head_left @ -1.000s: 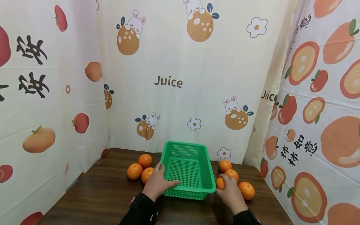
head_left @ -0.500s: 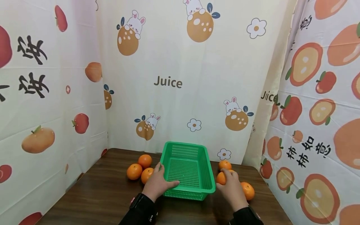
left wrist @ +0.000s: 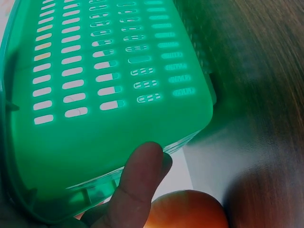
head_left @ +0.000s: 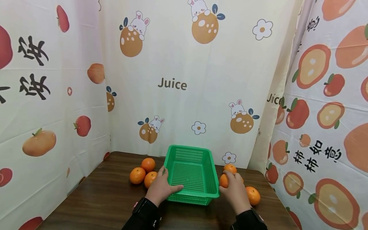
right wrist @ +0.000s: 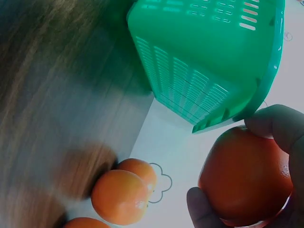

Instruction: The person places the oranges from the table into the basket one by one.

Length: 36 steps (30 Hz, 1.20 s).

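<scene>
In the head view a green plastic basket (head_left: 198, 194) stands on the table, with nothing in its visible interior. My left hand (head_left: 160, 189) holds its near left corner, the thumb lying over the near rim and the fingers along the left side. At the right side of the basket, my right hand (head_left: 236, 193) grips an orange (head_left: 223, 181) between thumb and fingers. The right wrist view shows this held orange (right wrist: 247, 175) close to the basket's rim, apparently apart from it. Two more oranges (head_left: 230, 168) (head_left: 253, 195) lie around that hand, and another is mostly hidden behind its fingers.
Three oranges (head_left: 137, 175) sit together left of the basket, one partly covered by the left hand. Printed fabric (head_left: 184, 105) hangs behind the dark wooden table (head_left: 100, 198) and on both sides.
My right hand has lifted the orange slightly and shifted it left toward the basket. The left hand and basket have barely moved.
</scene>
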### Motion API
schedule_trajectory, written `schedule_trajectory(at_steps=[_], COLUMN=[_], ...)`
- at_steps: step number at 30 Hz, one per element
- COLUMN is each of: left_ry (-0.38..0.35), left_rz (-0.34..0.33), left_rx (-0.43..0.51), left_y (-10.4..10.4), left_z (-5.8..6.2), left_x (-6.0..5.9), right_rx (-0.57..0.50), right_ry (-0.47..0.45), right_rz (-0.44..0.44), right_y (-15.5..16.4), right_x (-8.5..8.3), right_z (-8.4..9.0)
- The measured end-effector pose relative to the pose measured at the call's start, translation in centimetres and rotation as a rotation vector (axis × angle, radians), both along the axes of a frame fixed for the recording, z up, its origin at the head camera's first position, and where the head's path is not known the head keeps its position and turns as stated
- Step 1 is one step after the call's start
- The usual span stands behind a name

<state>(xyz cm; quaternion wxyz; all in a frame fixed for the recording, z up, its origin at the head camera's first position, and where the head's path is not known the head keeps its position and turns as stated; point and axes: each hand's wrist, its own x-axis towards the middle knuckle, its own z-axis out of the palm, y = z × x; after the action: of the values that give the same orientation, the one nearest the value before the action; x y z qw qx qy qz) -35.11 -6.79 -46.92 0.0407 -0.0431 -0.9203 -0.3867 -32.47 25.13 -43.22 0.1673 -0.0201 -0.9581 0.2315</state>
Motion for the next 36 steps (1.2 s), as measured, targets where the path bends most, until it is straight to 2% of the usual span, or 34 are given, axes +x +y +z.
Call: schedule_trajectory(at_steps=[17, 23, 36], left_ry=[-0.009, -0.019, -0.008], left_rz=[-0.007, -0.006, -0.002], left_rx=[-0.007, -0.005, 0.01], left_y=[-0.2, 0.0, 0.3], left_z=[0.0, 0.0, 0.1], left_x=[-0.2, -0.1, 0.3], right_rx=[0.014, 0.009, -0.066], right_ry=[0.021, -0.004, -0.038], right_rz=[0.022, 0.03, 0.079], right_y=[-1.0, -1.5, -1.6], right_x=[0.2, 0.2, -0.1], right_z=[0.6, 1.1, 1.2])
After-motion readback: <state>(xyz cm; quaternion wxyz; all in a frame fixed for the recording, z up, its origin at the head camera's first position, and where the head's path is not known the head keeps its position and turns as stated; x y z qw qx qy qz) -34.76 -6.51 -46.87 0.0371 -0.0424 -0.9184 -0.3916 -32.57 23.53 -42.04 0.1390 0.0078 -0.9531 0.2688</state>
